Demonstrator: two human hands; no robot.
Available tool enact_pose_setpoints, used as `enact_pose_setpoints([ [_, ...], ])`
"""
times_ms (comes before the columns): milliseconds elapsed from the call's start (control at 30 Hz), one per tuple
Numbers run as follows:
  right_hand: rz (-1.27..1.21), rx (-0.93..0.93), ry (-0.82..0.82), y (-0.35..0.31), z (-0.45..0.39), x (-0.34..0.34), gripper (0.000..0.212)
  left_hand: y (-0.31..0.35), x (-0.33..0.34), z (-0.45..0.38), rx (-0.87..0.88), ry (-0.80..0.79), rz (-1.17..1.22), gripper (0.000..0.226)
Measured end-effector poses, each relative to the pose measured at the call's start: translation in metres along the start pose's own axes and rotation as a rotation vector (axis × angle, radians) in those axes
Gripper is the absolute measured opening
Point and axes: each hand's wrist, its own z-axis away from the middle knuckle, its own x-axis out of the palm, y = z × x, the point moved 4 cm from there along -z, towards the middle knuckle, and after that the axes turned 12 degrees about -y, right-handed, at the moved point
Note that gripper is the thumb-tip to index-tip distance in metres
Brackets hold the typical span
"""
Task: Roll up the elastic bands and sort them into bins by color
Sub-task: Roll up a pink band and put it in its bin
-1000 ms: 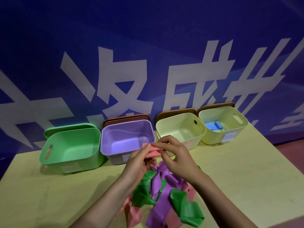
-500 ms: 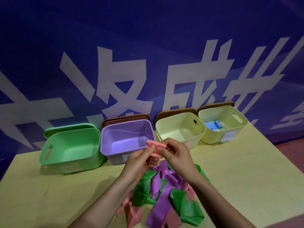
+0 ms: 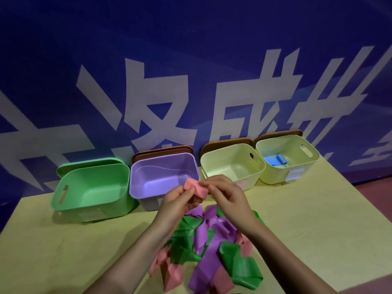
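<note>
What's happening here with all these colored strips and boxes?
A person is rolling a pink elastic band, pinching it between the left hand and right hand above a pile of loose bands. Four open bins line the table's back; only the rightmost bin holds something, a blue band.

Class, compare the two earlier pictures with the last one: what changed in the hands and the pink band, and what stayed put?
The pink band looks thicker, rolled further, and is now tilted, its left end higher. Both the left hand and right hand kept pinching it and barely shifted, in front of the purple bin. The pile of loose bands, the other bins and the blue band stayed as they were.
</note>
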Motion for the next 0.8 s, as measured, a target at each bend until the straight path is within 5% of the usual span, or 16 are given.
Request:
enact_pose_setpoints([
  [200,-0.355,0.274,-0.033,0.01,-0.001,-0.003,0.009,0.007,0.007,-0.005,0.093,-0.089,-0.307,0.012],
  [300,-0.367,0.267,-0.01,0.013,0.001,-0.009,0.007,0.003,0.016,-0.011,0.082,-0.071,-0.212,0.007],
  [433,-0.363,0.278,0.103,0.022,0.001,-0.013,0.008,-0.007,0.031,-0.024,0.066,-0.037,-0.046,0.036],
  [567,-0.326,0.288,0.182,0.033,-0.01,-0.021,0.005,-0.012,0.039,-0.041,0.079,0.029,0.035,0.015],
  [700,-0.397,0.345,0.217,0.052,-0.021,-0.036,0.01,-0.011,0.044,-0.066,0.043,0.03,0.092,0.035],
  [800,-0.455,0.375,0.174,0.067,-0.031,-0.046,0.011,-0.013,0.045,-0.092,0.0,0.019,0.078,0.025],
])
